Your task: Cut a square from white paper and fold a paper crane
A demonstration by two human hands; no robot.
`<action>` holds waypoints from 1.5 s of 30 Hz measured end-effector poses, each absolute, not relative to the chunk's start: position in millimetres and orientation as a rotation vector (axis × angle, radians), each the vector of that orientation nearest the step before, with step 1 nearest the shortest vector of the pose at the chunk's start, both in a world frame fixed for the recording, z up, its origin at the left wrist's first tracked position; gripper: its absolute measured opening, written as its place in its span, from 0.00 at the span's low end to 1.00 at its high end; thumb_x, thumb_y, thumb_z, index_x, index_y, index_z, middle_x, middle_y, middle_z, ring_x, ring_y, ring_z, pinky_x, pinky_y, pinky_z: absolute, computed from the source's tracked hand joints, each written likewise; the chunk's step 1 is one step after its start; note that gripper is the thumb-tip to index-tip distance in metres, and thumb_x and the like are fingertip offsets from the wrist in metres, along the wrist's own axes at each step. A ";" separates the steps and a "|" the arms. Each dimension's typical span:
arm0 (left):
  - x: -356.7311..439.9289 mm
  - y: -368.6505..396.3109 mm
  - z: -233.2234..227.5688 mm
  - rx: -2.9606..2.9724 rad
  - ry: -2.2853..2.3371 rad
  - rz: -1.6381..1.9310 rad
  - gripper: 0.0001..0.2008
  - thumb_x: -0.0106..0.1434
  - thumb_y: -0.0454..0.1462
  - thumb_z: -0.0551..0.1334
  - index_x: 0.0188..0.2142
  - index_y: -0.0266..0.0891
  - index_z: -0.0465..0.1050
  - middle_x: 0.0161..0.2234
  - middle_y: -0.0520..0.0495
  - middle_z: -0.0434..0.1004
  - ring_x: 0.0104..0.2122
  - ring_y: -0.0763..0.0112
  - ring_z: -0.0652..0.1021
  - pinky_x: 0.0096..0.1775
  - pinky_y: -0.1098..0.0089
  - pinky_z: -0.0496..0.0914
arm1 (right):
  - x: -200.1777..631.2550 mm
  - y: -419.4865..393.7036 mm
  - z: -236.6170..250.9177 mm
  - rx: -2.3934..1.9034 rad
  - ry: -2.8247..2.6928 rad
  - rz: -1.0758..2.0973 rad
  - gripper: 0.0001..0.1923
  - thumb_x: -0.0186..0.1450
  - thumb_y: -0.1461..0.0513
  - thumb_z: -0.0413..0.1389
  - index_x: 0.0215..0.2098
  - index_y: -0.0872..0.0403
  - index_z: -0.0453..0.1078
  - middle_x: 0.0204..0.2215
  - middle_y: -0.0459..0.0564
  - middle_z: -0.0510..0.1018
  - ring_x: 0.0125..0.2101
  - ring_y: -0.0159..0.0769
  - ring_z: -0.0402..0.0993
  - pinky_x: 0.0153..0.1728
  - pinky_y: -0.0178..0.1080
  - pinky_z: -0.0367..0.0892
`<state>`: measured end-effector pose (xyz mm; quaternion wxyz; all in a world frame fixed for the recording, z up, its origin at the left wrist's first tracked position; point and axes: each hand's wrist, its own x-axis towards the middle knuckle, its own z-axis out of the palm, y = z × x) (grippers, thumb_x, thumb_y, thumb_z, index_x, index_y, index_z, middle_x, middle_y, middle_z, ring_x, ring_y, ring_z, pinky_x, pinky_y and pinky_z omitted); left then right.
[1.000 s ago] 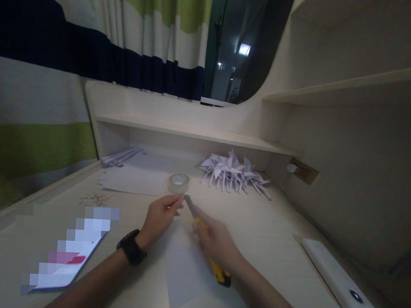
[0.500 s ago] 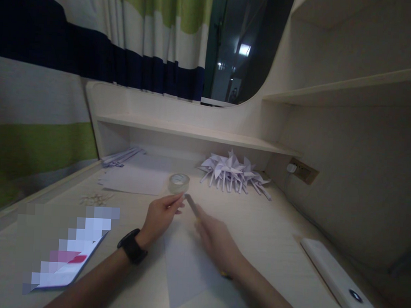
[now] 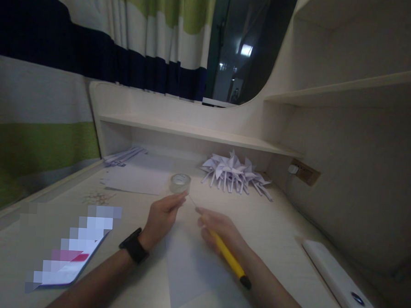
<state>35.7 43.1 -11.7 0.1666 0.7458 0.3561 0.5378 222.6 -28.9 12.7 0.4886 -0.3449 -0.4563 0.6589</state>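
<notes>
My right hand (image 3: 222, 230) is closed around a yellow utility knife (image 3: 228, 255) with a black end, which slants down toward my wrist. A thin pale line, perhaps the blade seen edge-on, runs from that hand toward my left fingertips. My left hand (image 3: 162, 216), with a black watch (image 3: 134, 246) on its wrist, pinches thumb against fingers; whatever is between them is too small to make out. Just behind those fingertips stands a roll of clear tape (image 3: 180, 183). Below both hands a white paper sheet (image 3: 188, 277) lies on the desk.
Several paper pinwheels (image 3: 232, 169) are heaped at the back. To their left lie paper sheets (image 3: 140, 173), rolled paper sticks (image 3: 124, 155) and small thin sticks (image 3: 98, 198). A phone-like device (image 3: 72, 257) lies front left, a white device (image 3: 340, 280) front right.
My right hand has turned the knife, so its yellow handle now shows and the broad blade no longer does. My left hand keeps its pinch, almost in the same place.
</notes>
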 end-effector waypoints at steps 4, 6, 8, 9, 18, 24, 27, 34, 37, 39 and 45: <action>32.9 43.6 -8.9 2.240 1.044 1.542 0.14 0.64 0.36 0.55 0.45 0.44 0.76 0.45 0.49 0.79 0.41 0.64 0.80 0.47 0.63 0.72 | 226.5 -28.6 13.2 -0.818 -1.148 1.603 0.23 0.56 0.56 0.61 0.48 0.57 0.69 0.30 0.46 0.70 0.14 0.19 0.56 0.09 0.26 0.52; 32.8 43.0 -6.5 2.270 1.058 1.540 0.14 0.64 0.37 0.55 0.45 0.44 0.76 0.44 0.49 0.79 0.42 0.64 0.79 0.47 0.64 0.72 | 225.4 -30.2 14.6 -0.876 -1.263 1.521 0.24 0.57 0.56 0.60 0.51 0.56 0.68 0.26 0.44 0.69 0.13 0.21 0.57 0.10 0.27 0.53; 33.5 42.2 -4.9 2.267 1.086 1.538 0.14 0.64 0.37 0.56 0.46 0.43 0.76 0.44 0.48 0.79 0.42 0.63 0.79 0.45 0.65 0.72 | 223.2 -32.6 16.1 -0.978 -1.448 1.334 0.25 0.60 0.56 0.58 0.54 0.55 0.66 0.23 0.42 0.68 0.15 0.24 0.59 0.13 0.29 0.57; 34.1 41.7 -4.6 2.259 1.101 1.537 0.13 0.64 0.38 0.56 0.45 0.43 0.76 0.43 0.47 0.79 0.42 0.63 0.79 0.45 0.65 0.72 | 222.2 -33.9 16.8 -1.037 -1.558 1.177 0.25 0.61 0.57 0.57 0.55 0.54 0.65 0.23 0.43 0.69 0.17 0.26 0.62 0.17 0.31 0.61; 35.2 39.2 -1.2 2.160 1.182 1.470 0.16 0.63 0.41 0.58 0.45 0.37 0.76 0.39 0.43 0.81 0.34 0.61 0.81 0.37 0.66 0.74 | 225.5 -36.7 14.1 -1.346 -2.161 0.158 0.31 0.63 0.64 0.52 0.63 0.52 0.52 0.34 0.50 0.73 0.36 0.37 0.70 0.38 0.37 0.65; 33.1 42.7 1.1 2.253 1.237 1.340 0.15 0.64 0.41 0.56 0.44 0.39 0.77 0.35 0.46 0.82 0.30 0.64 0.81 0.34 0.68 0.72 | 231.4 -35.9 15.8 -1.670 -2.411 -0.243 0.32 0.65 0.67 0.48 0.65 0.44 0.46 0.35 0.50 0.73 0.26 0.35 0.72 0.26 0.35 0.65; 31.8 45.8 -0.8 2.343 1.233 1.237 0.13 0.63 0.39 0.56 0.42 0.41 0.78 0.35 0.48 0.82 0.32 0.65 0.80 0.36 0.70 0.71 | 233.1 -36.4 21.5 -1.727 -2.541 -0.443 0.31 0.66 0.68 0.47 0.64 0.43 0.46 0.33 0.51 0.72 0.26 0.36 0.72 0.24 0.34 0.64; 26.2 50.1 -2.5 2.557 1.197 0.993 0.13 0.63 0.34 0.55 0.40 0.41 0.79 0.34 0.46 0.82 0.34 0.62 0.80 0.37 0.68 0.69 | 231.3 -38.8 29.1 -1.690 -2.621 -0.589 0.21 0.68 0.63 0.48 0.59 0.43 0.55 0.34 0.54 0.71 0.34 0.41 0.70 0.29 0.38 0.67; 25.1 51.2 -3.2 2.548 1.214 1.029 0.14 0.64 0.35 0.55 0.42 0.41 0.78 0.36 0.46 0.82 0.35 0.62 0.80 0.37 0.68 0.69 | 234.6 -34.1 24.2 -1.693 -2.614 -0.472 0.24 0.67 0.64 0.48 0.61 0.43 0.54 0.35 0.53 0.72 0.34 0.40 0.70 0.30 0.36 0.66; 25.3 51.5 -3.5 2.499 1.229 1.084 0.14 0.64 0.36 0.55 0.44 0.41 0.78 0.36 0.46 0.82 0.35 0.62 0.80 0.37 0.69 0.69 | 237.7 -29.9 19.9 -1.674 -2.549 -0.275 0.27 0.67 0.65 0.48 0.62 0.43 0.52 0.35 0.51 0.74 0.33 0.38 0.72 0.32 0.35 0.66; 29.2 48.5 -2.7 2.373 1.200 1.295 0.14 0.65 0.37 0.55 0.46 0.42 0.76 0.36 0.48 0.82 0.35 0.64 0.81 0.37 0.70 0.71 | 230.7 -26.8 14.4 -1.276 -1.999 0.713 0.28 0.64 0.62 0.51 0.63 0.49 0.54 0.30 0.44 0.77 0.26 0.31 0.72 0.30 0.33 0.66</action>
